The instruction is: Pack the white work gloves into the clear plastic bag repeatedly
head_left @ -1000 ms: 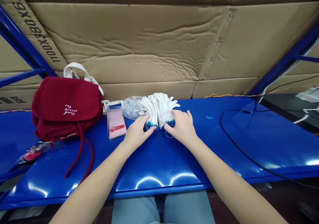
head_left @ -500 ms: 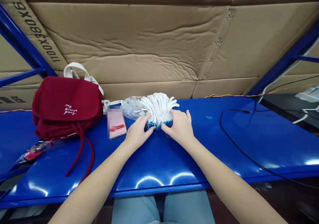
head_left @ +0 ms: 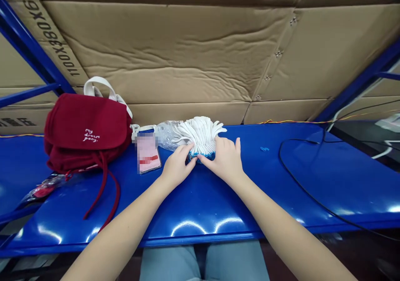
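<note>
A thick bundle of white work gloves [head_left: 201, 133] with blue-edged cuffs stands on the blue shelf surface, its fingers pointing away from me. My left hand [head_left: 178, 162] presses on the bundle's left side, thumb at the blue cuffs. From the right, my right hand [head_left: 225, 156] clasps the other side, with its thumb nearly meeting the left thumb and its little finger sticking out. The fingertips behind the gloves are partly hidden. Just left of the gloves lies a crumpled clear plastic bag [head_left: 165, 134].
A phone [head_left: 149, 154] with a pink screen lies left of my hands, beside a red backpack [head_left: 87, 127]. A blue thread scrap [head_left: 264, 149] and a black cable [head_left: 292, 177] are on the blue shelf [head_left: 200, 214] to the right. Cardboard [head_left: 175, 43] stands behind.
My hands have squeezed the glove bundle together; the gap in the middle of its cuffs has closed and the thumbs have come nearer each other. The whole view has shifted slightly.
</note>
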### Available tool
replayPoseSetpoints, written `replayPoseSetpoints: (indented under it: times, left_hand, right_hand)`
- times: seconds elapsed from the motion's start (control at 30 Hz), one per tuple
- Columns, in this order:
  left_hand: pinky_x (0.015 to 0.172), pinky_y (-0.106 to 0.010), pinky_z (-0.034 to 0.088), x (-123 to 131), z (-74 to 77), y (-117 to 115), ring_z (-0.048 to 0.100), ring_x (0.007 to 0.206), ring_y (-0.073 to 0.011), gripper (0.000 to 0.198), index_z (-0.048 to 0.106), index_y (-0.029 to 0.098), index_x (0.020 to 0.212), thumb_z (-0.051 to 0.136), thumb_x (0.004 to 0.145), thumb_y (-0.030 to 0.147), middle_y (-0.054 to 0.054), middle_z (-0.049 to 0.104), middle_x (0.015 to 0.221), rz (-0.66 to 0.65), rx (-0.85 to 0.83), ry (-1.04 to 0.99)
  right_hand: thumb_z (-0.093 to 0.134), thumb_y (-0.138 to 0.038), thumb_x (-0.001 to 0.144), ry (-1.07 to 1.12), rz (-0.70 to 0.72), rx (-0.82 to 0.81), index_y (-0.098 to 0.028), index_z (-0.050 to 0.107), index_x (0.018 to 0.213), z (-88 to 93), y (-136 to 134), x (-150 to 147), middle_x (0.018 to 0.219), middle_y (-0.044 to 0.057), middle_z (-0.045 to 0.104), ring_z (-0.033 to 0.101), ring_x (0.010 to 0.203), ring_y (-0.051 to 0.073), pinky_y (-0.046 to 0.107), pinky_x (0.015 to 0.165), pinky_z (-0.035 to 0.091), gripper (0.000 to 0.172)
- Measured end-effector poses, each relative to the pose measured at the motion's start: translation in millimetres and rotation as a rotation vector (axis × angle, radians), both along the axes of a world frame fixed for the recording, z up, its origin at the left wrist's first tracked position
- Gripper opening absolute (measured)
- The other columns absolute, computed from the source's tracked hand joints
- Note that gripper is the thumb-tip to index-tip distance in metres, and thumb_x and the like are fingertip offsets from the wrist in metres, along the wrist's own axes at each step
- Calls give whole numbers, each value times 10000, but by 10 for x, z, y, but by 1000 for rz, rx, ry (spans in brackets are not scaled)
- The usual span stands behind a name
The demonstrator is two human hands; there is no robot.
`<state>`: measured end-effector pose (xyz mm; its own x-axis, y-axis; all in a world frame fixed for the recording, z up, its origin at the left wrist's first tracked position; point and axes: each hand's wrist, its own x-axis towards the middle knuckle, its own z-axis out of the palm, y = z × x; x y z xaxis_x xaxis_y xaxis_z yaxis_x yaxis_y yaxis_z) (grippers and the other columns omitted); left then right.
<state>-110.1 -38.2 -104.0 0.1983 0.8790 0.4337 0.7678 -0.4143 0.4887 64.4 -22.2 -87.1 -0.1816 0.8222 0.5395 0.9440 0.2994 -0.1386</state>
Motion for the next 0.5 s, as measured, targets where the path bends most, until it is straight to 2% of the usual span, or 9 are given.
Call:
replayPoseSetpoints:
  times: [0.17,0.27,0.5]
  left_hand:
    - [805,-328,508,-18,6,-6,621,933,-205,450,462,202,1300,507,868,319,-88,592,1169,1,-3,39]
    - [814,-324,504,-29,7,-7,620,944,-206,450,459,207,1303,504,867,312,-84,598,1167,-13,-3,55]
    - [816,-329,508,-41,19,-4,620,937,-204,445,463,199,1298,498,866,300,-86,591,1175,-22,-6,50]
  right_hand:
    - [552,-501,749,7,5,-42,-127,523,1100,26,30,91,1060,152,626,535,1050,329,602,1062,142,514]
    - [555,-477,750,18,14,-46,-124,511,1133,12,37,101,1092,153,621,531,1066,334,607,1061,142,523]
    - [542,-464,763,35,63,-80,-133,498,1145,2,25,87,1032,138,621,558,1023,315,547,1024,267,507]
